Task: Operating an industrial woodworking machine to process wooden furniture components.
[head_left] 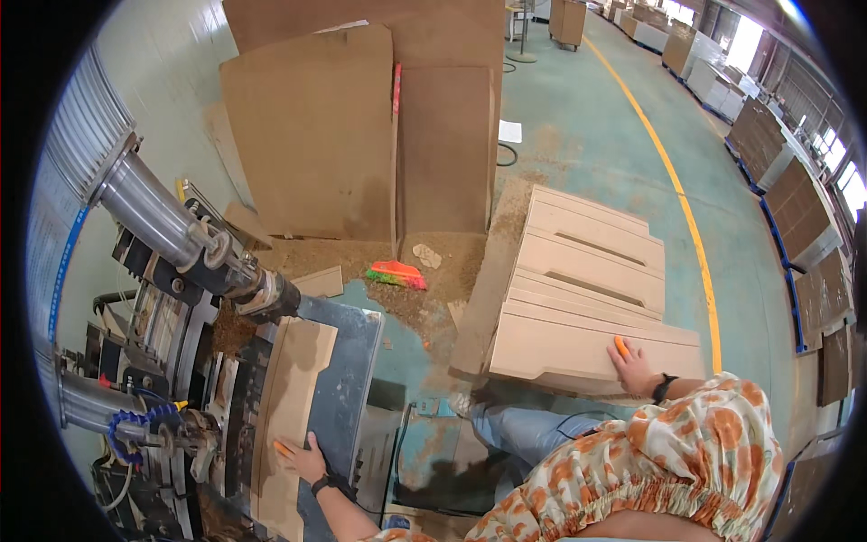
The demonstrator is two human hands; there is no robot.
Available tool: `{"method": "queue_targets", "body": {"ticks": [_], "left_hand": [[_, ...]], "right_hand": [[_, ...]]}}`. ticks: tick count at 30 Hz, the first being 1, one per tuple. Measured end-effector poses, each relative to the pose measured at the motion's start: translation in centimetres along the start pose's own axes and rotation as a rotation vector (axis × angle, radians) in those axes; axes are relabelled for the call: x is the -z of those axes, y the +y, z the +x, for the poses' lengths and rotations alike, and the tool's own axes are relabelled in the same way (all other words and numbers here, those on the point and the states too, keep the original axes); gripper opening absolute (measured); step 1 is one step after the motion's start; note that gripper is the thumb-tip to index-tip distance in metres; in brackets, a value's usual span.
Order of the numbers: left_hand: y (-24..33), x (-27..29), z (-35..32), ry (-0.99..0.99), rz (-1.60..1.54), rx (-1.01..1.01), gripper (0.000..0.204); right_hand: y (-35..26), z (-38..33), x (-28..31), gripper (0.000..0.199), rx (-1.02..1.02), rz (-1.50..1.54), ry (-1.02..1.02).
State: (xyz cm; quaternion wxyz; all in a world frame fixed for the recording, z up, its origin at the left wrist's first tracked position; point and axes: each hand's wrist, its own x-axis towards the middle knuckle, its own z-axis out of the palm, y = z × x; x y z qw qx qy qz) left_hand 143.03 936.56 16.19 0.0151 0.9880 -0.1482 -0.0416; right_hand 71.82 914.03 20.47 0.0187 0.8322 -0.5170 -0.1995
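My left hand (305, 462) lies on a pale wooden board (291, 384) with a notched edge, which rests on the machine's dark metal table (348, 352). Its thumb and fingers are apart, and one finger wears an orange cover. Off to the right, my right hand (637, 369) rests flat on the top board (569, 348) of a stack of similar grooved boards. An orange cover shows on a finger there too. Neither hand is wrapped round a board.
At the left stands a machine (163, 212) with thick metal ducts and a blue coiled hose (126, 434). Large brown panels (312, 135) lean behind, above a broom (397, 275) amid sawdust. A yellow line (673, 172) runs along the green floor; stacked panels (786, 172) stand far right.
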Motion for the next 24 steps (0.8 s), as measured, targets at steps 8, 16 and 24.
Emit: {"method": "queue_targets", "body": {"ticks": [8, 16, 24], "left_hand": [[-0.3, 0.8, -10.5, 0.178, 0.050, -0.207, 0.085], [-8.1, -0.6, -17.2, 0.331, -0.253, -0.404, 0.039], [-14.9, 14.9, -27.5, -0.058, -0.064, -0.547, 0.033]], "right_hand": [[5.2, 5.6, 5.0, 0.048, 0.006, 0.430, 0.228], [-12.0, 17.2, 19.6, 0.031, 0.465, 0.475, 0.319], [-37.2, 21.7, 27.9, 0.038, 1.218, 0.234, 0.406]]}}
